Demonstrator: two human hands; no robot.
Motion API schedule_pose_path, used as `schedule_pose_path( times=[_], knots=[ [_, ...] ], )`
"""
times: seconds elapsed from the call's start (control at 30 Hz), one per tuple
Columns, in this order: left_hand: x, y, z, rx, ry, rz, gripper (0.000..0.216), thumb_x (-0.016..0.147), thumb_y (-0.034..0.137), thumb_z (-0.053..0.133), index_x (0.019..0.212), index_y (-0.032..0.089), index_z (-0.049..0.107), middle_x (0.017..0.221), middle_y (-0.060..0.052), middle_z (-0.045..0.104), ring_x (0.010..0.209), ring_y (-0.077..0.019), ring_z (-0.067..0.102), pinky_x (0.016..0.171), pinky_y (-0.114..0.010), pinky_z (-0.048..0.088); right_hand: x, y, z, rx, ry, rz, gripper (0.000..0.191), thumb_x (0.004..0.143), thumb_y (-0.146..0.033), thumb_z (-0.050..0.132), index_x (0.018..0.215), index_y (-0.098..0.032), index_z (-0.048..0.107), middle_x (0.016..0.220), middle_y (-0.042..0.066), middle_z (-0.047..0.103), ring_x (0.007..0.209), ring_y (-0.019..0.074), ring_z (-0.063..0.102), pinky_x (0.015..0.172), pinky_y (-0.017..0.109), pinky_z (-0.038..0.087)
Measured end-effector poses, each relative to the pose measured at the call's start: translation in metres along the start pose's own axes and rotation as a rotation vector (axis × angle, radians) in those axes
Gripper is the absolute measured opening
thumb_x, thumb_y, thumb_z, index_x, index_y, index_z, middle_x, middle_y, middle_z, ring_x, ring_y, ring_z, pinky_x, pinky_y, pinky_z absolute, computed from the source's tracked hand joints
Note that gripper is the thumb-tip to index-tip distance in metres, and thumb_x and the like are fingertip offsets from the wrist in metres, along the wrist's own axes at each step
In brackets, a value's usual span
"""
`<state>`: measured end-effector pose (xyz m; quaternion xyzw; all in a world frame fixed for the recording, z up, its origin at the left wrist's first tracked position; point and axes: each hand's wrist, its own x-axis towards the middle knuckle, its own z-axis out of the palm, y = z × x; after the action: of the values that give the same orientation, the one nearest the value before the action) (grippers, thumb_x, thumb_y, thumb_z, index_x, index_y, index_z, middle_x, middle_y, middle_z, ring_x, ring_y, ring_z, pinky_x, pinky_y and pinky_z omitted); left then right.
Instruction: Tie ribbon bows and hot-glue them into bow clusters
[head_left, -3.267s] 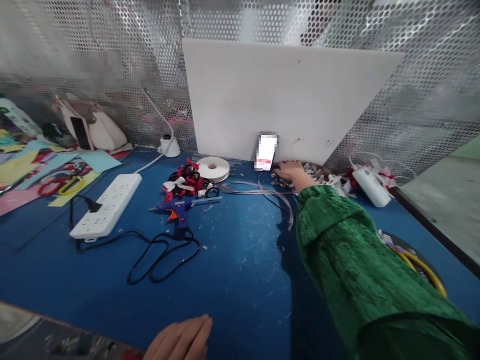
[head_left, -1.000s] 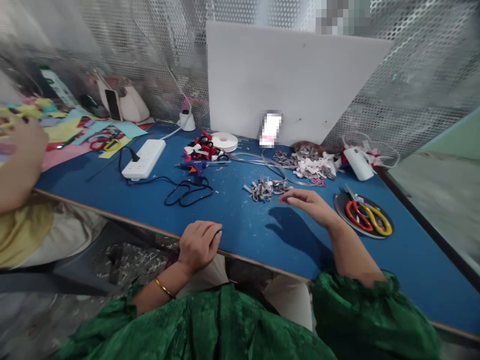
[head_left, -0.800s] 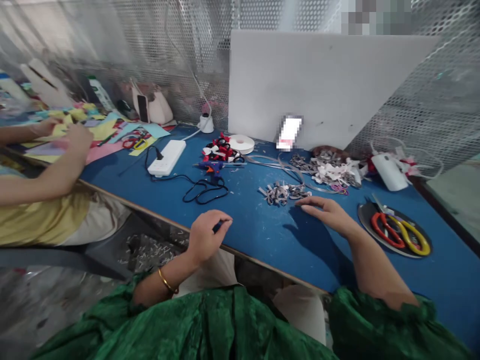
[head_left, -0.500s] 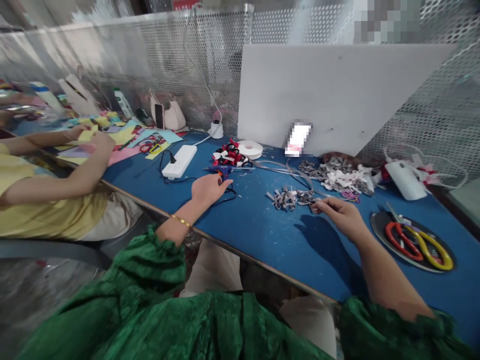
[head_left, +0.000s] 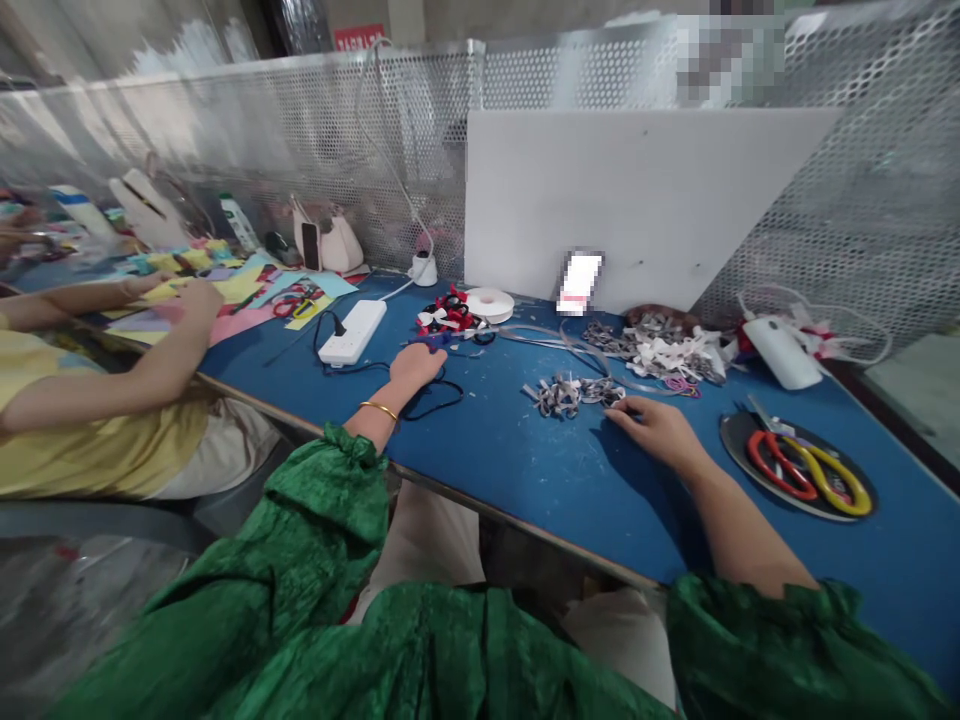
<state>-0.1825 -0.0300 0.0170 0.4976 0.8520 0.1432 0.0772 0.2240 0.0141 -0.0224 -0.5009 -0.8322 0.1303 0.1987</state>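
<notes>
My left hand is closed around a blue glue gun, which lies low over the table; my fingers hide most of its handle. A black cord loops beside that wrist. At the right edge of a small pile of grey ribbon bows, my right hand has thumb and forefinger pinched on a grey ribbon bow, partly covered by the fingertips. Red, white and black bows lie just beyond the glue gun, against a white ribbon roll.
A white power strip lies left of my left hand. To the right, red-and-yellow-handled scissors rest on a dark round plate. A lit phone leans on a white board. Another person handles coloured sheets at left.
My left hand has moved forward, closer over the glue gun, and its thumb no longer sticks out as far. My right hand stays by the grey bows. The view has shifted slightly.
</notes>
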Motion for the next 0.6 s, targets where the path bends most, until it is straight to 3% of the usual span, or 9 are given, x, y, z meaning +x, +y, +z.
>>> schedule_pose_path(
  times=[0.13,0.2,0.33,0.43,0.5,0.6],
  knots=[
    [-0.022,-0.008,-0.022,-0.068,0.153,0.045,0.049,0.093,0.044,0.029,0.086,0.015,0.068,0.086,-0.012,0.070,0.081,-0.0215,0.063,0.063,-0.027,0.038,0.000,0.003,0.001,-0.027,-0.009,0.015,0.034,0.085,-0.054,0.052,0.078,-0.024,0.068,0.071,0.002,0.070,0.063,0.0181,0.060,0.056,0.027,0.036],
    [-0.046,-0.003,-0.033,-0.176,0.306,0.143,0.045,0.093,0.046,0.034,0.079,0.015,0.064,0.074,-0.007,0.066,0.071,-0.0178,0.058,0.060,-0.027,0.034,0.001,0.005,0.000,-0.042,0.021,0.029,0.034,0.085,-0.053,0.052,0.078,-0.024,0.068,0.070,0.002,0.069,0.062,0.0187,0.060,0.055,0.028,0.035],
    [-0.111,0.028,-0.039,-0.265,0.406,0.330,0.037,0.092,0.048,0.043,0.079,0.017,0.059,0.068,-0.003,0.062,0.062,-0.0148,0.053,0.058,-0.027,0.031,0.000,-0.011,-0.003,0.046,0.227,0.020,0.031,0.085,-0.049,0.054,0.080,-0.024,0.070,0.080,0.004,0.072,0.072,0.0216,0.064,0.064,0.031,0.042],
    [-0.153,0.060,-0.023,-0.235,0.360,0.496,0.033,0.093,0.048,0.043,0.087,0.019,0.058,0.075,-0.005,0.066,0.068,-0.0173,0.060,0.060,-0.028,0.035,-0.014,-0.051,-0.003,0.400,0.271,-0.070,0.030,0.084,-0.050,0.059,0.089,-0.024,0.072,0.096,0.006,0.073,0.095,0.0248,0.066,0.085,0.035,0.046],
    [-0.174,0.079,-0.006,-0.198,0.284,0.657,0.032,0.094,0.046,0.041,0.093,0.020,0.059,0.082,-0.007,0.068,0.074,-0.0197,0.064,0.062,-0.030,0.039,-0.033,-0.085,0.003,0.793,0.120,-0.096,0.035,0.081,-0.054,0.064,0.100,-0.026,0.072,0.106,0.005,0.073,0.103,0.0251,0.065,0.094,0.038,0.046],
    [-0.197,0.100,0.022,-0.140,0.198,0.834,0.032,0.096,0.043,0.037,0.100,0.019,0.058,0.090,-0.012,0.068,0.081,-0.0242,0.066,0.063,-0.035,0.044,-0.066,-0.127,0.019,1.341,0.064,0.033,0.043,0.079,-0.058,0.065,0.107,-0.026,0.070,0.113,0.007,0.071,0.106,0.0257,0.065,0.094,0.041,0.050]
  ],
)
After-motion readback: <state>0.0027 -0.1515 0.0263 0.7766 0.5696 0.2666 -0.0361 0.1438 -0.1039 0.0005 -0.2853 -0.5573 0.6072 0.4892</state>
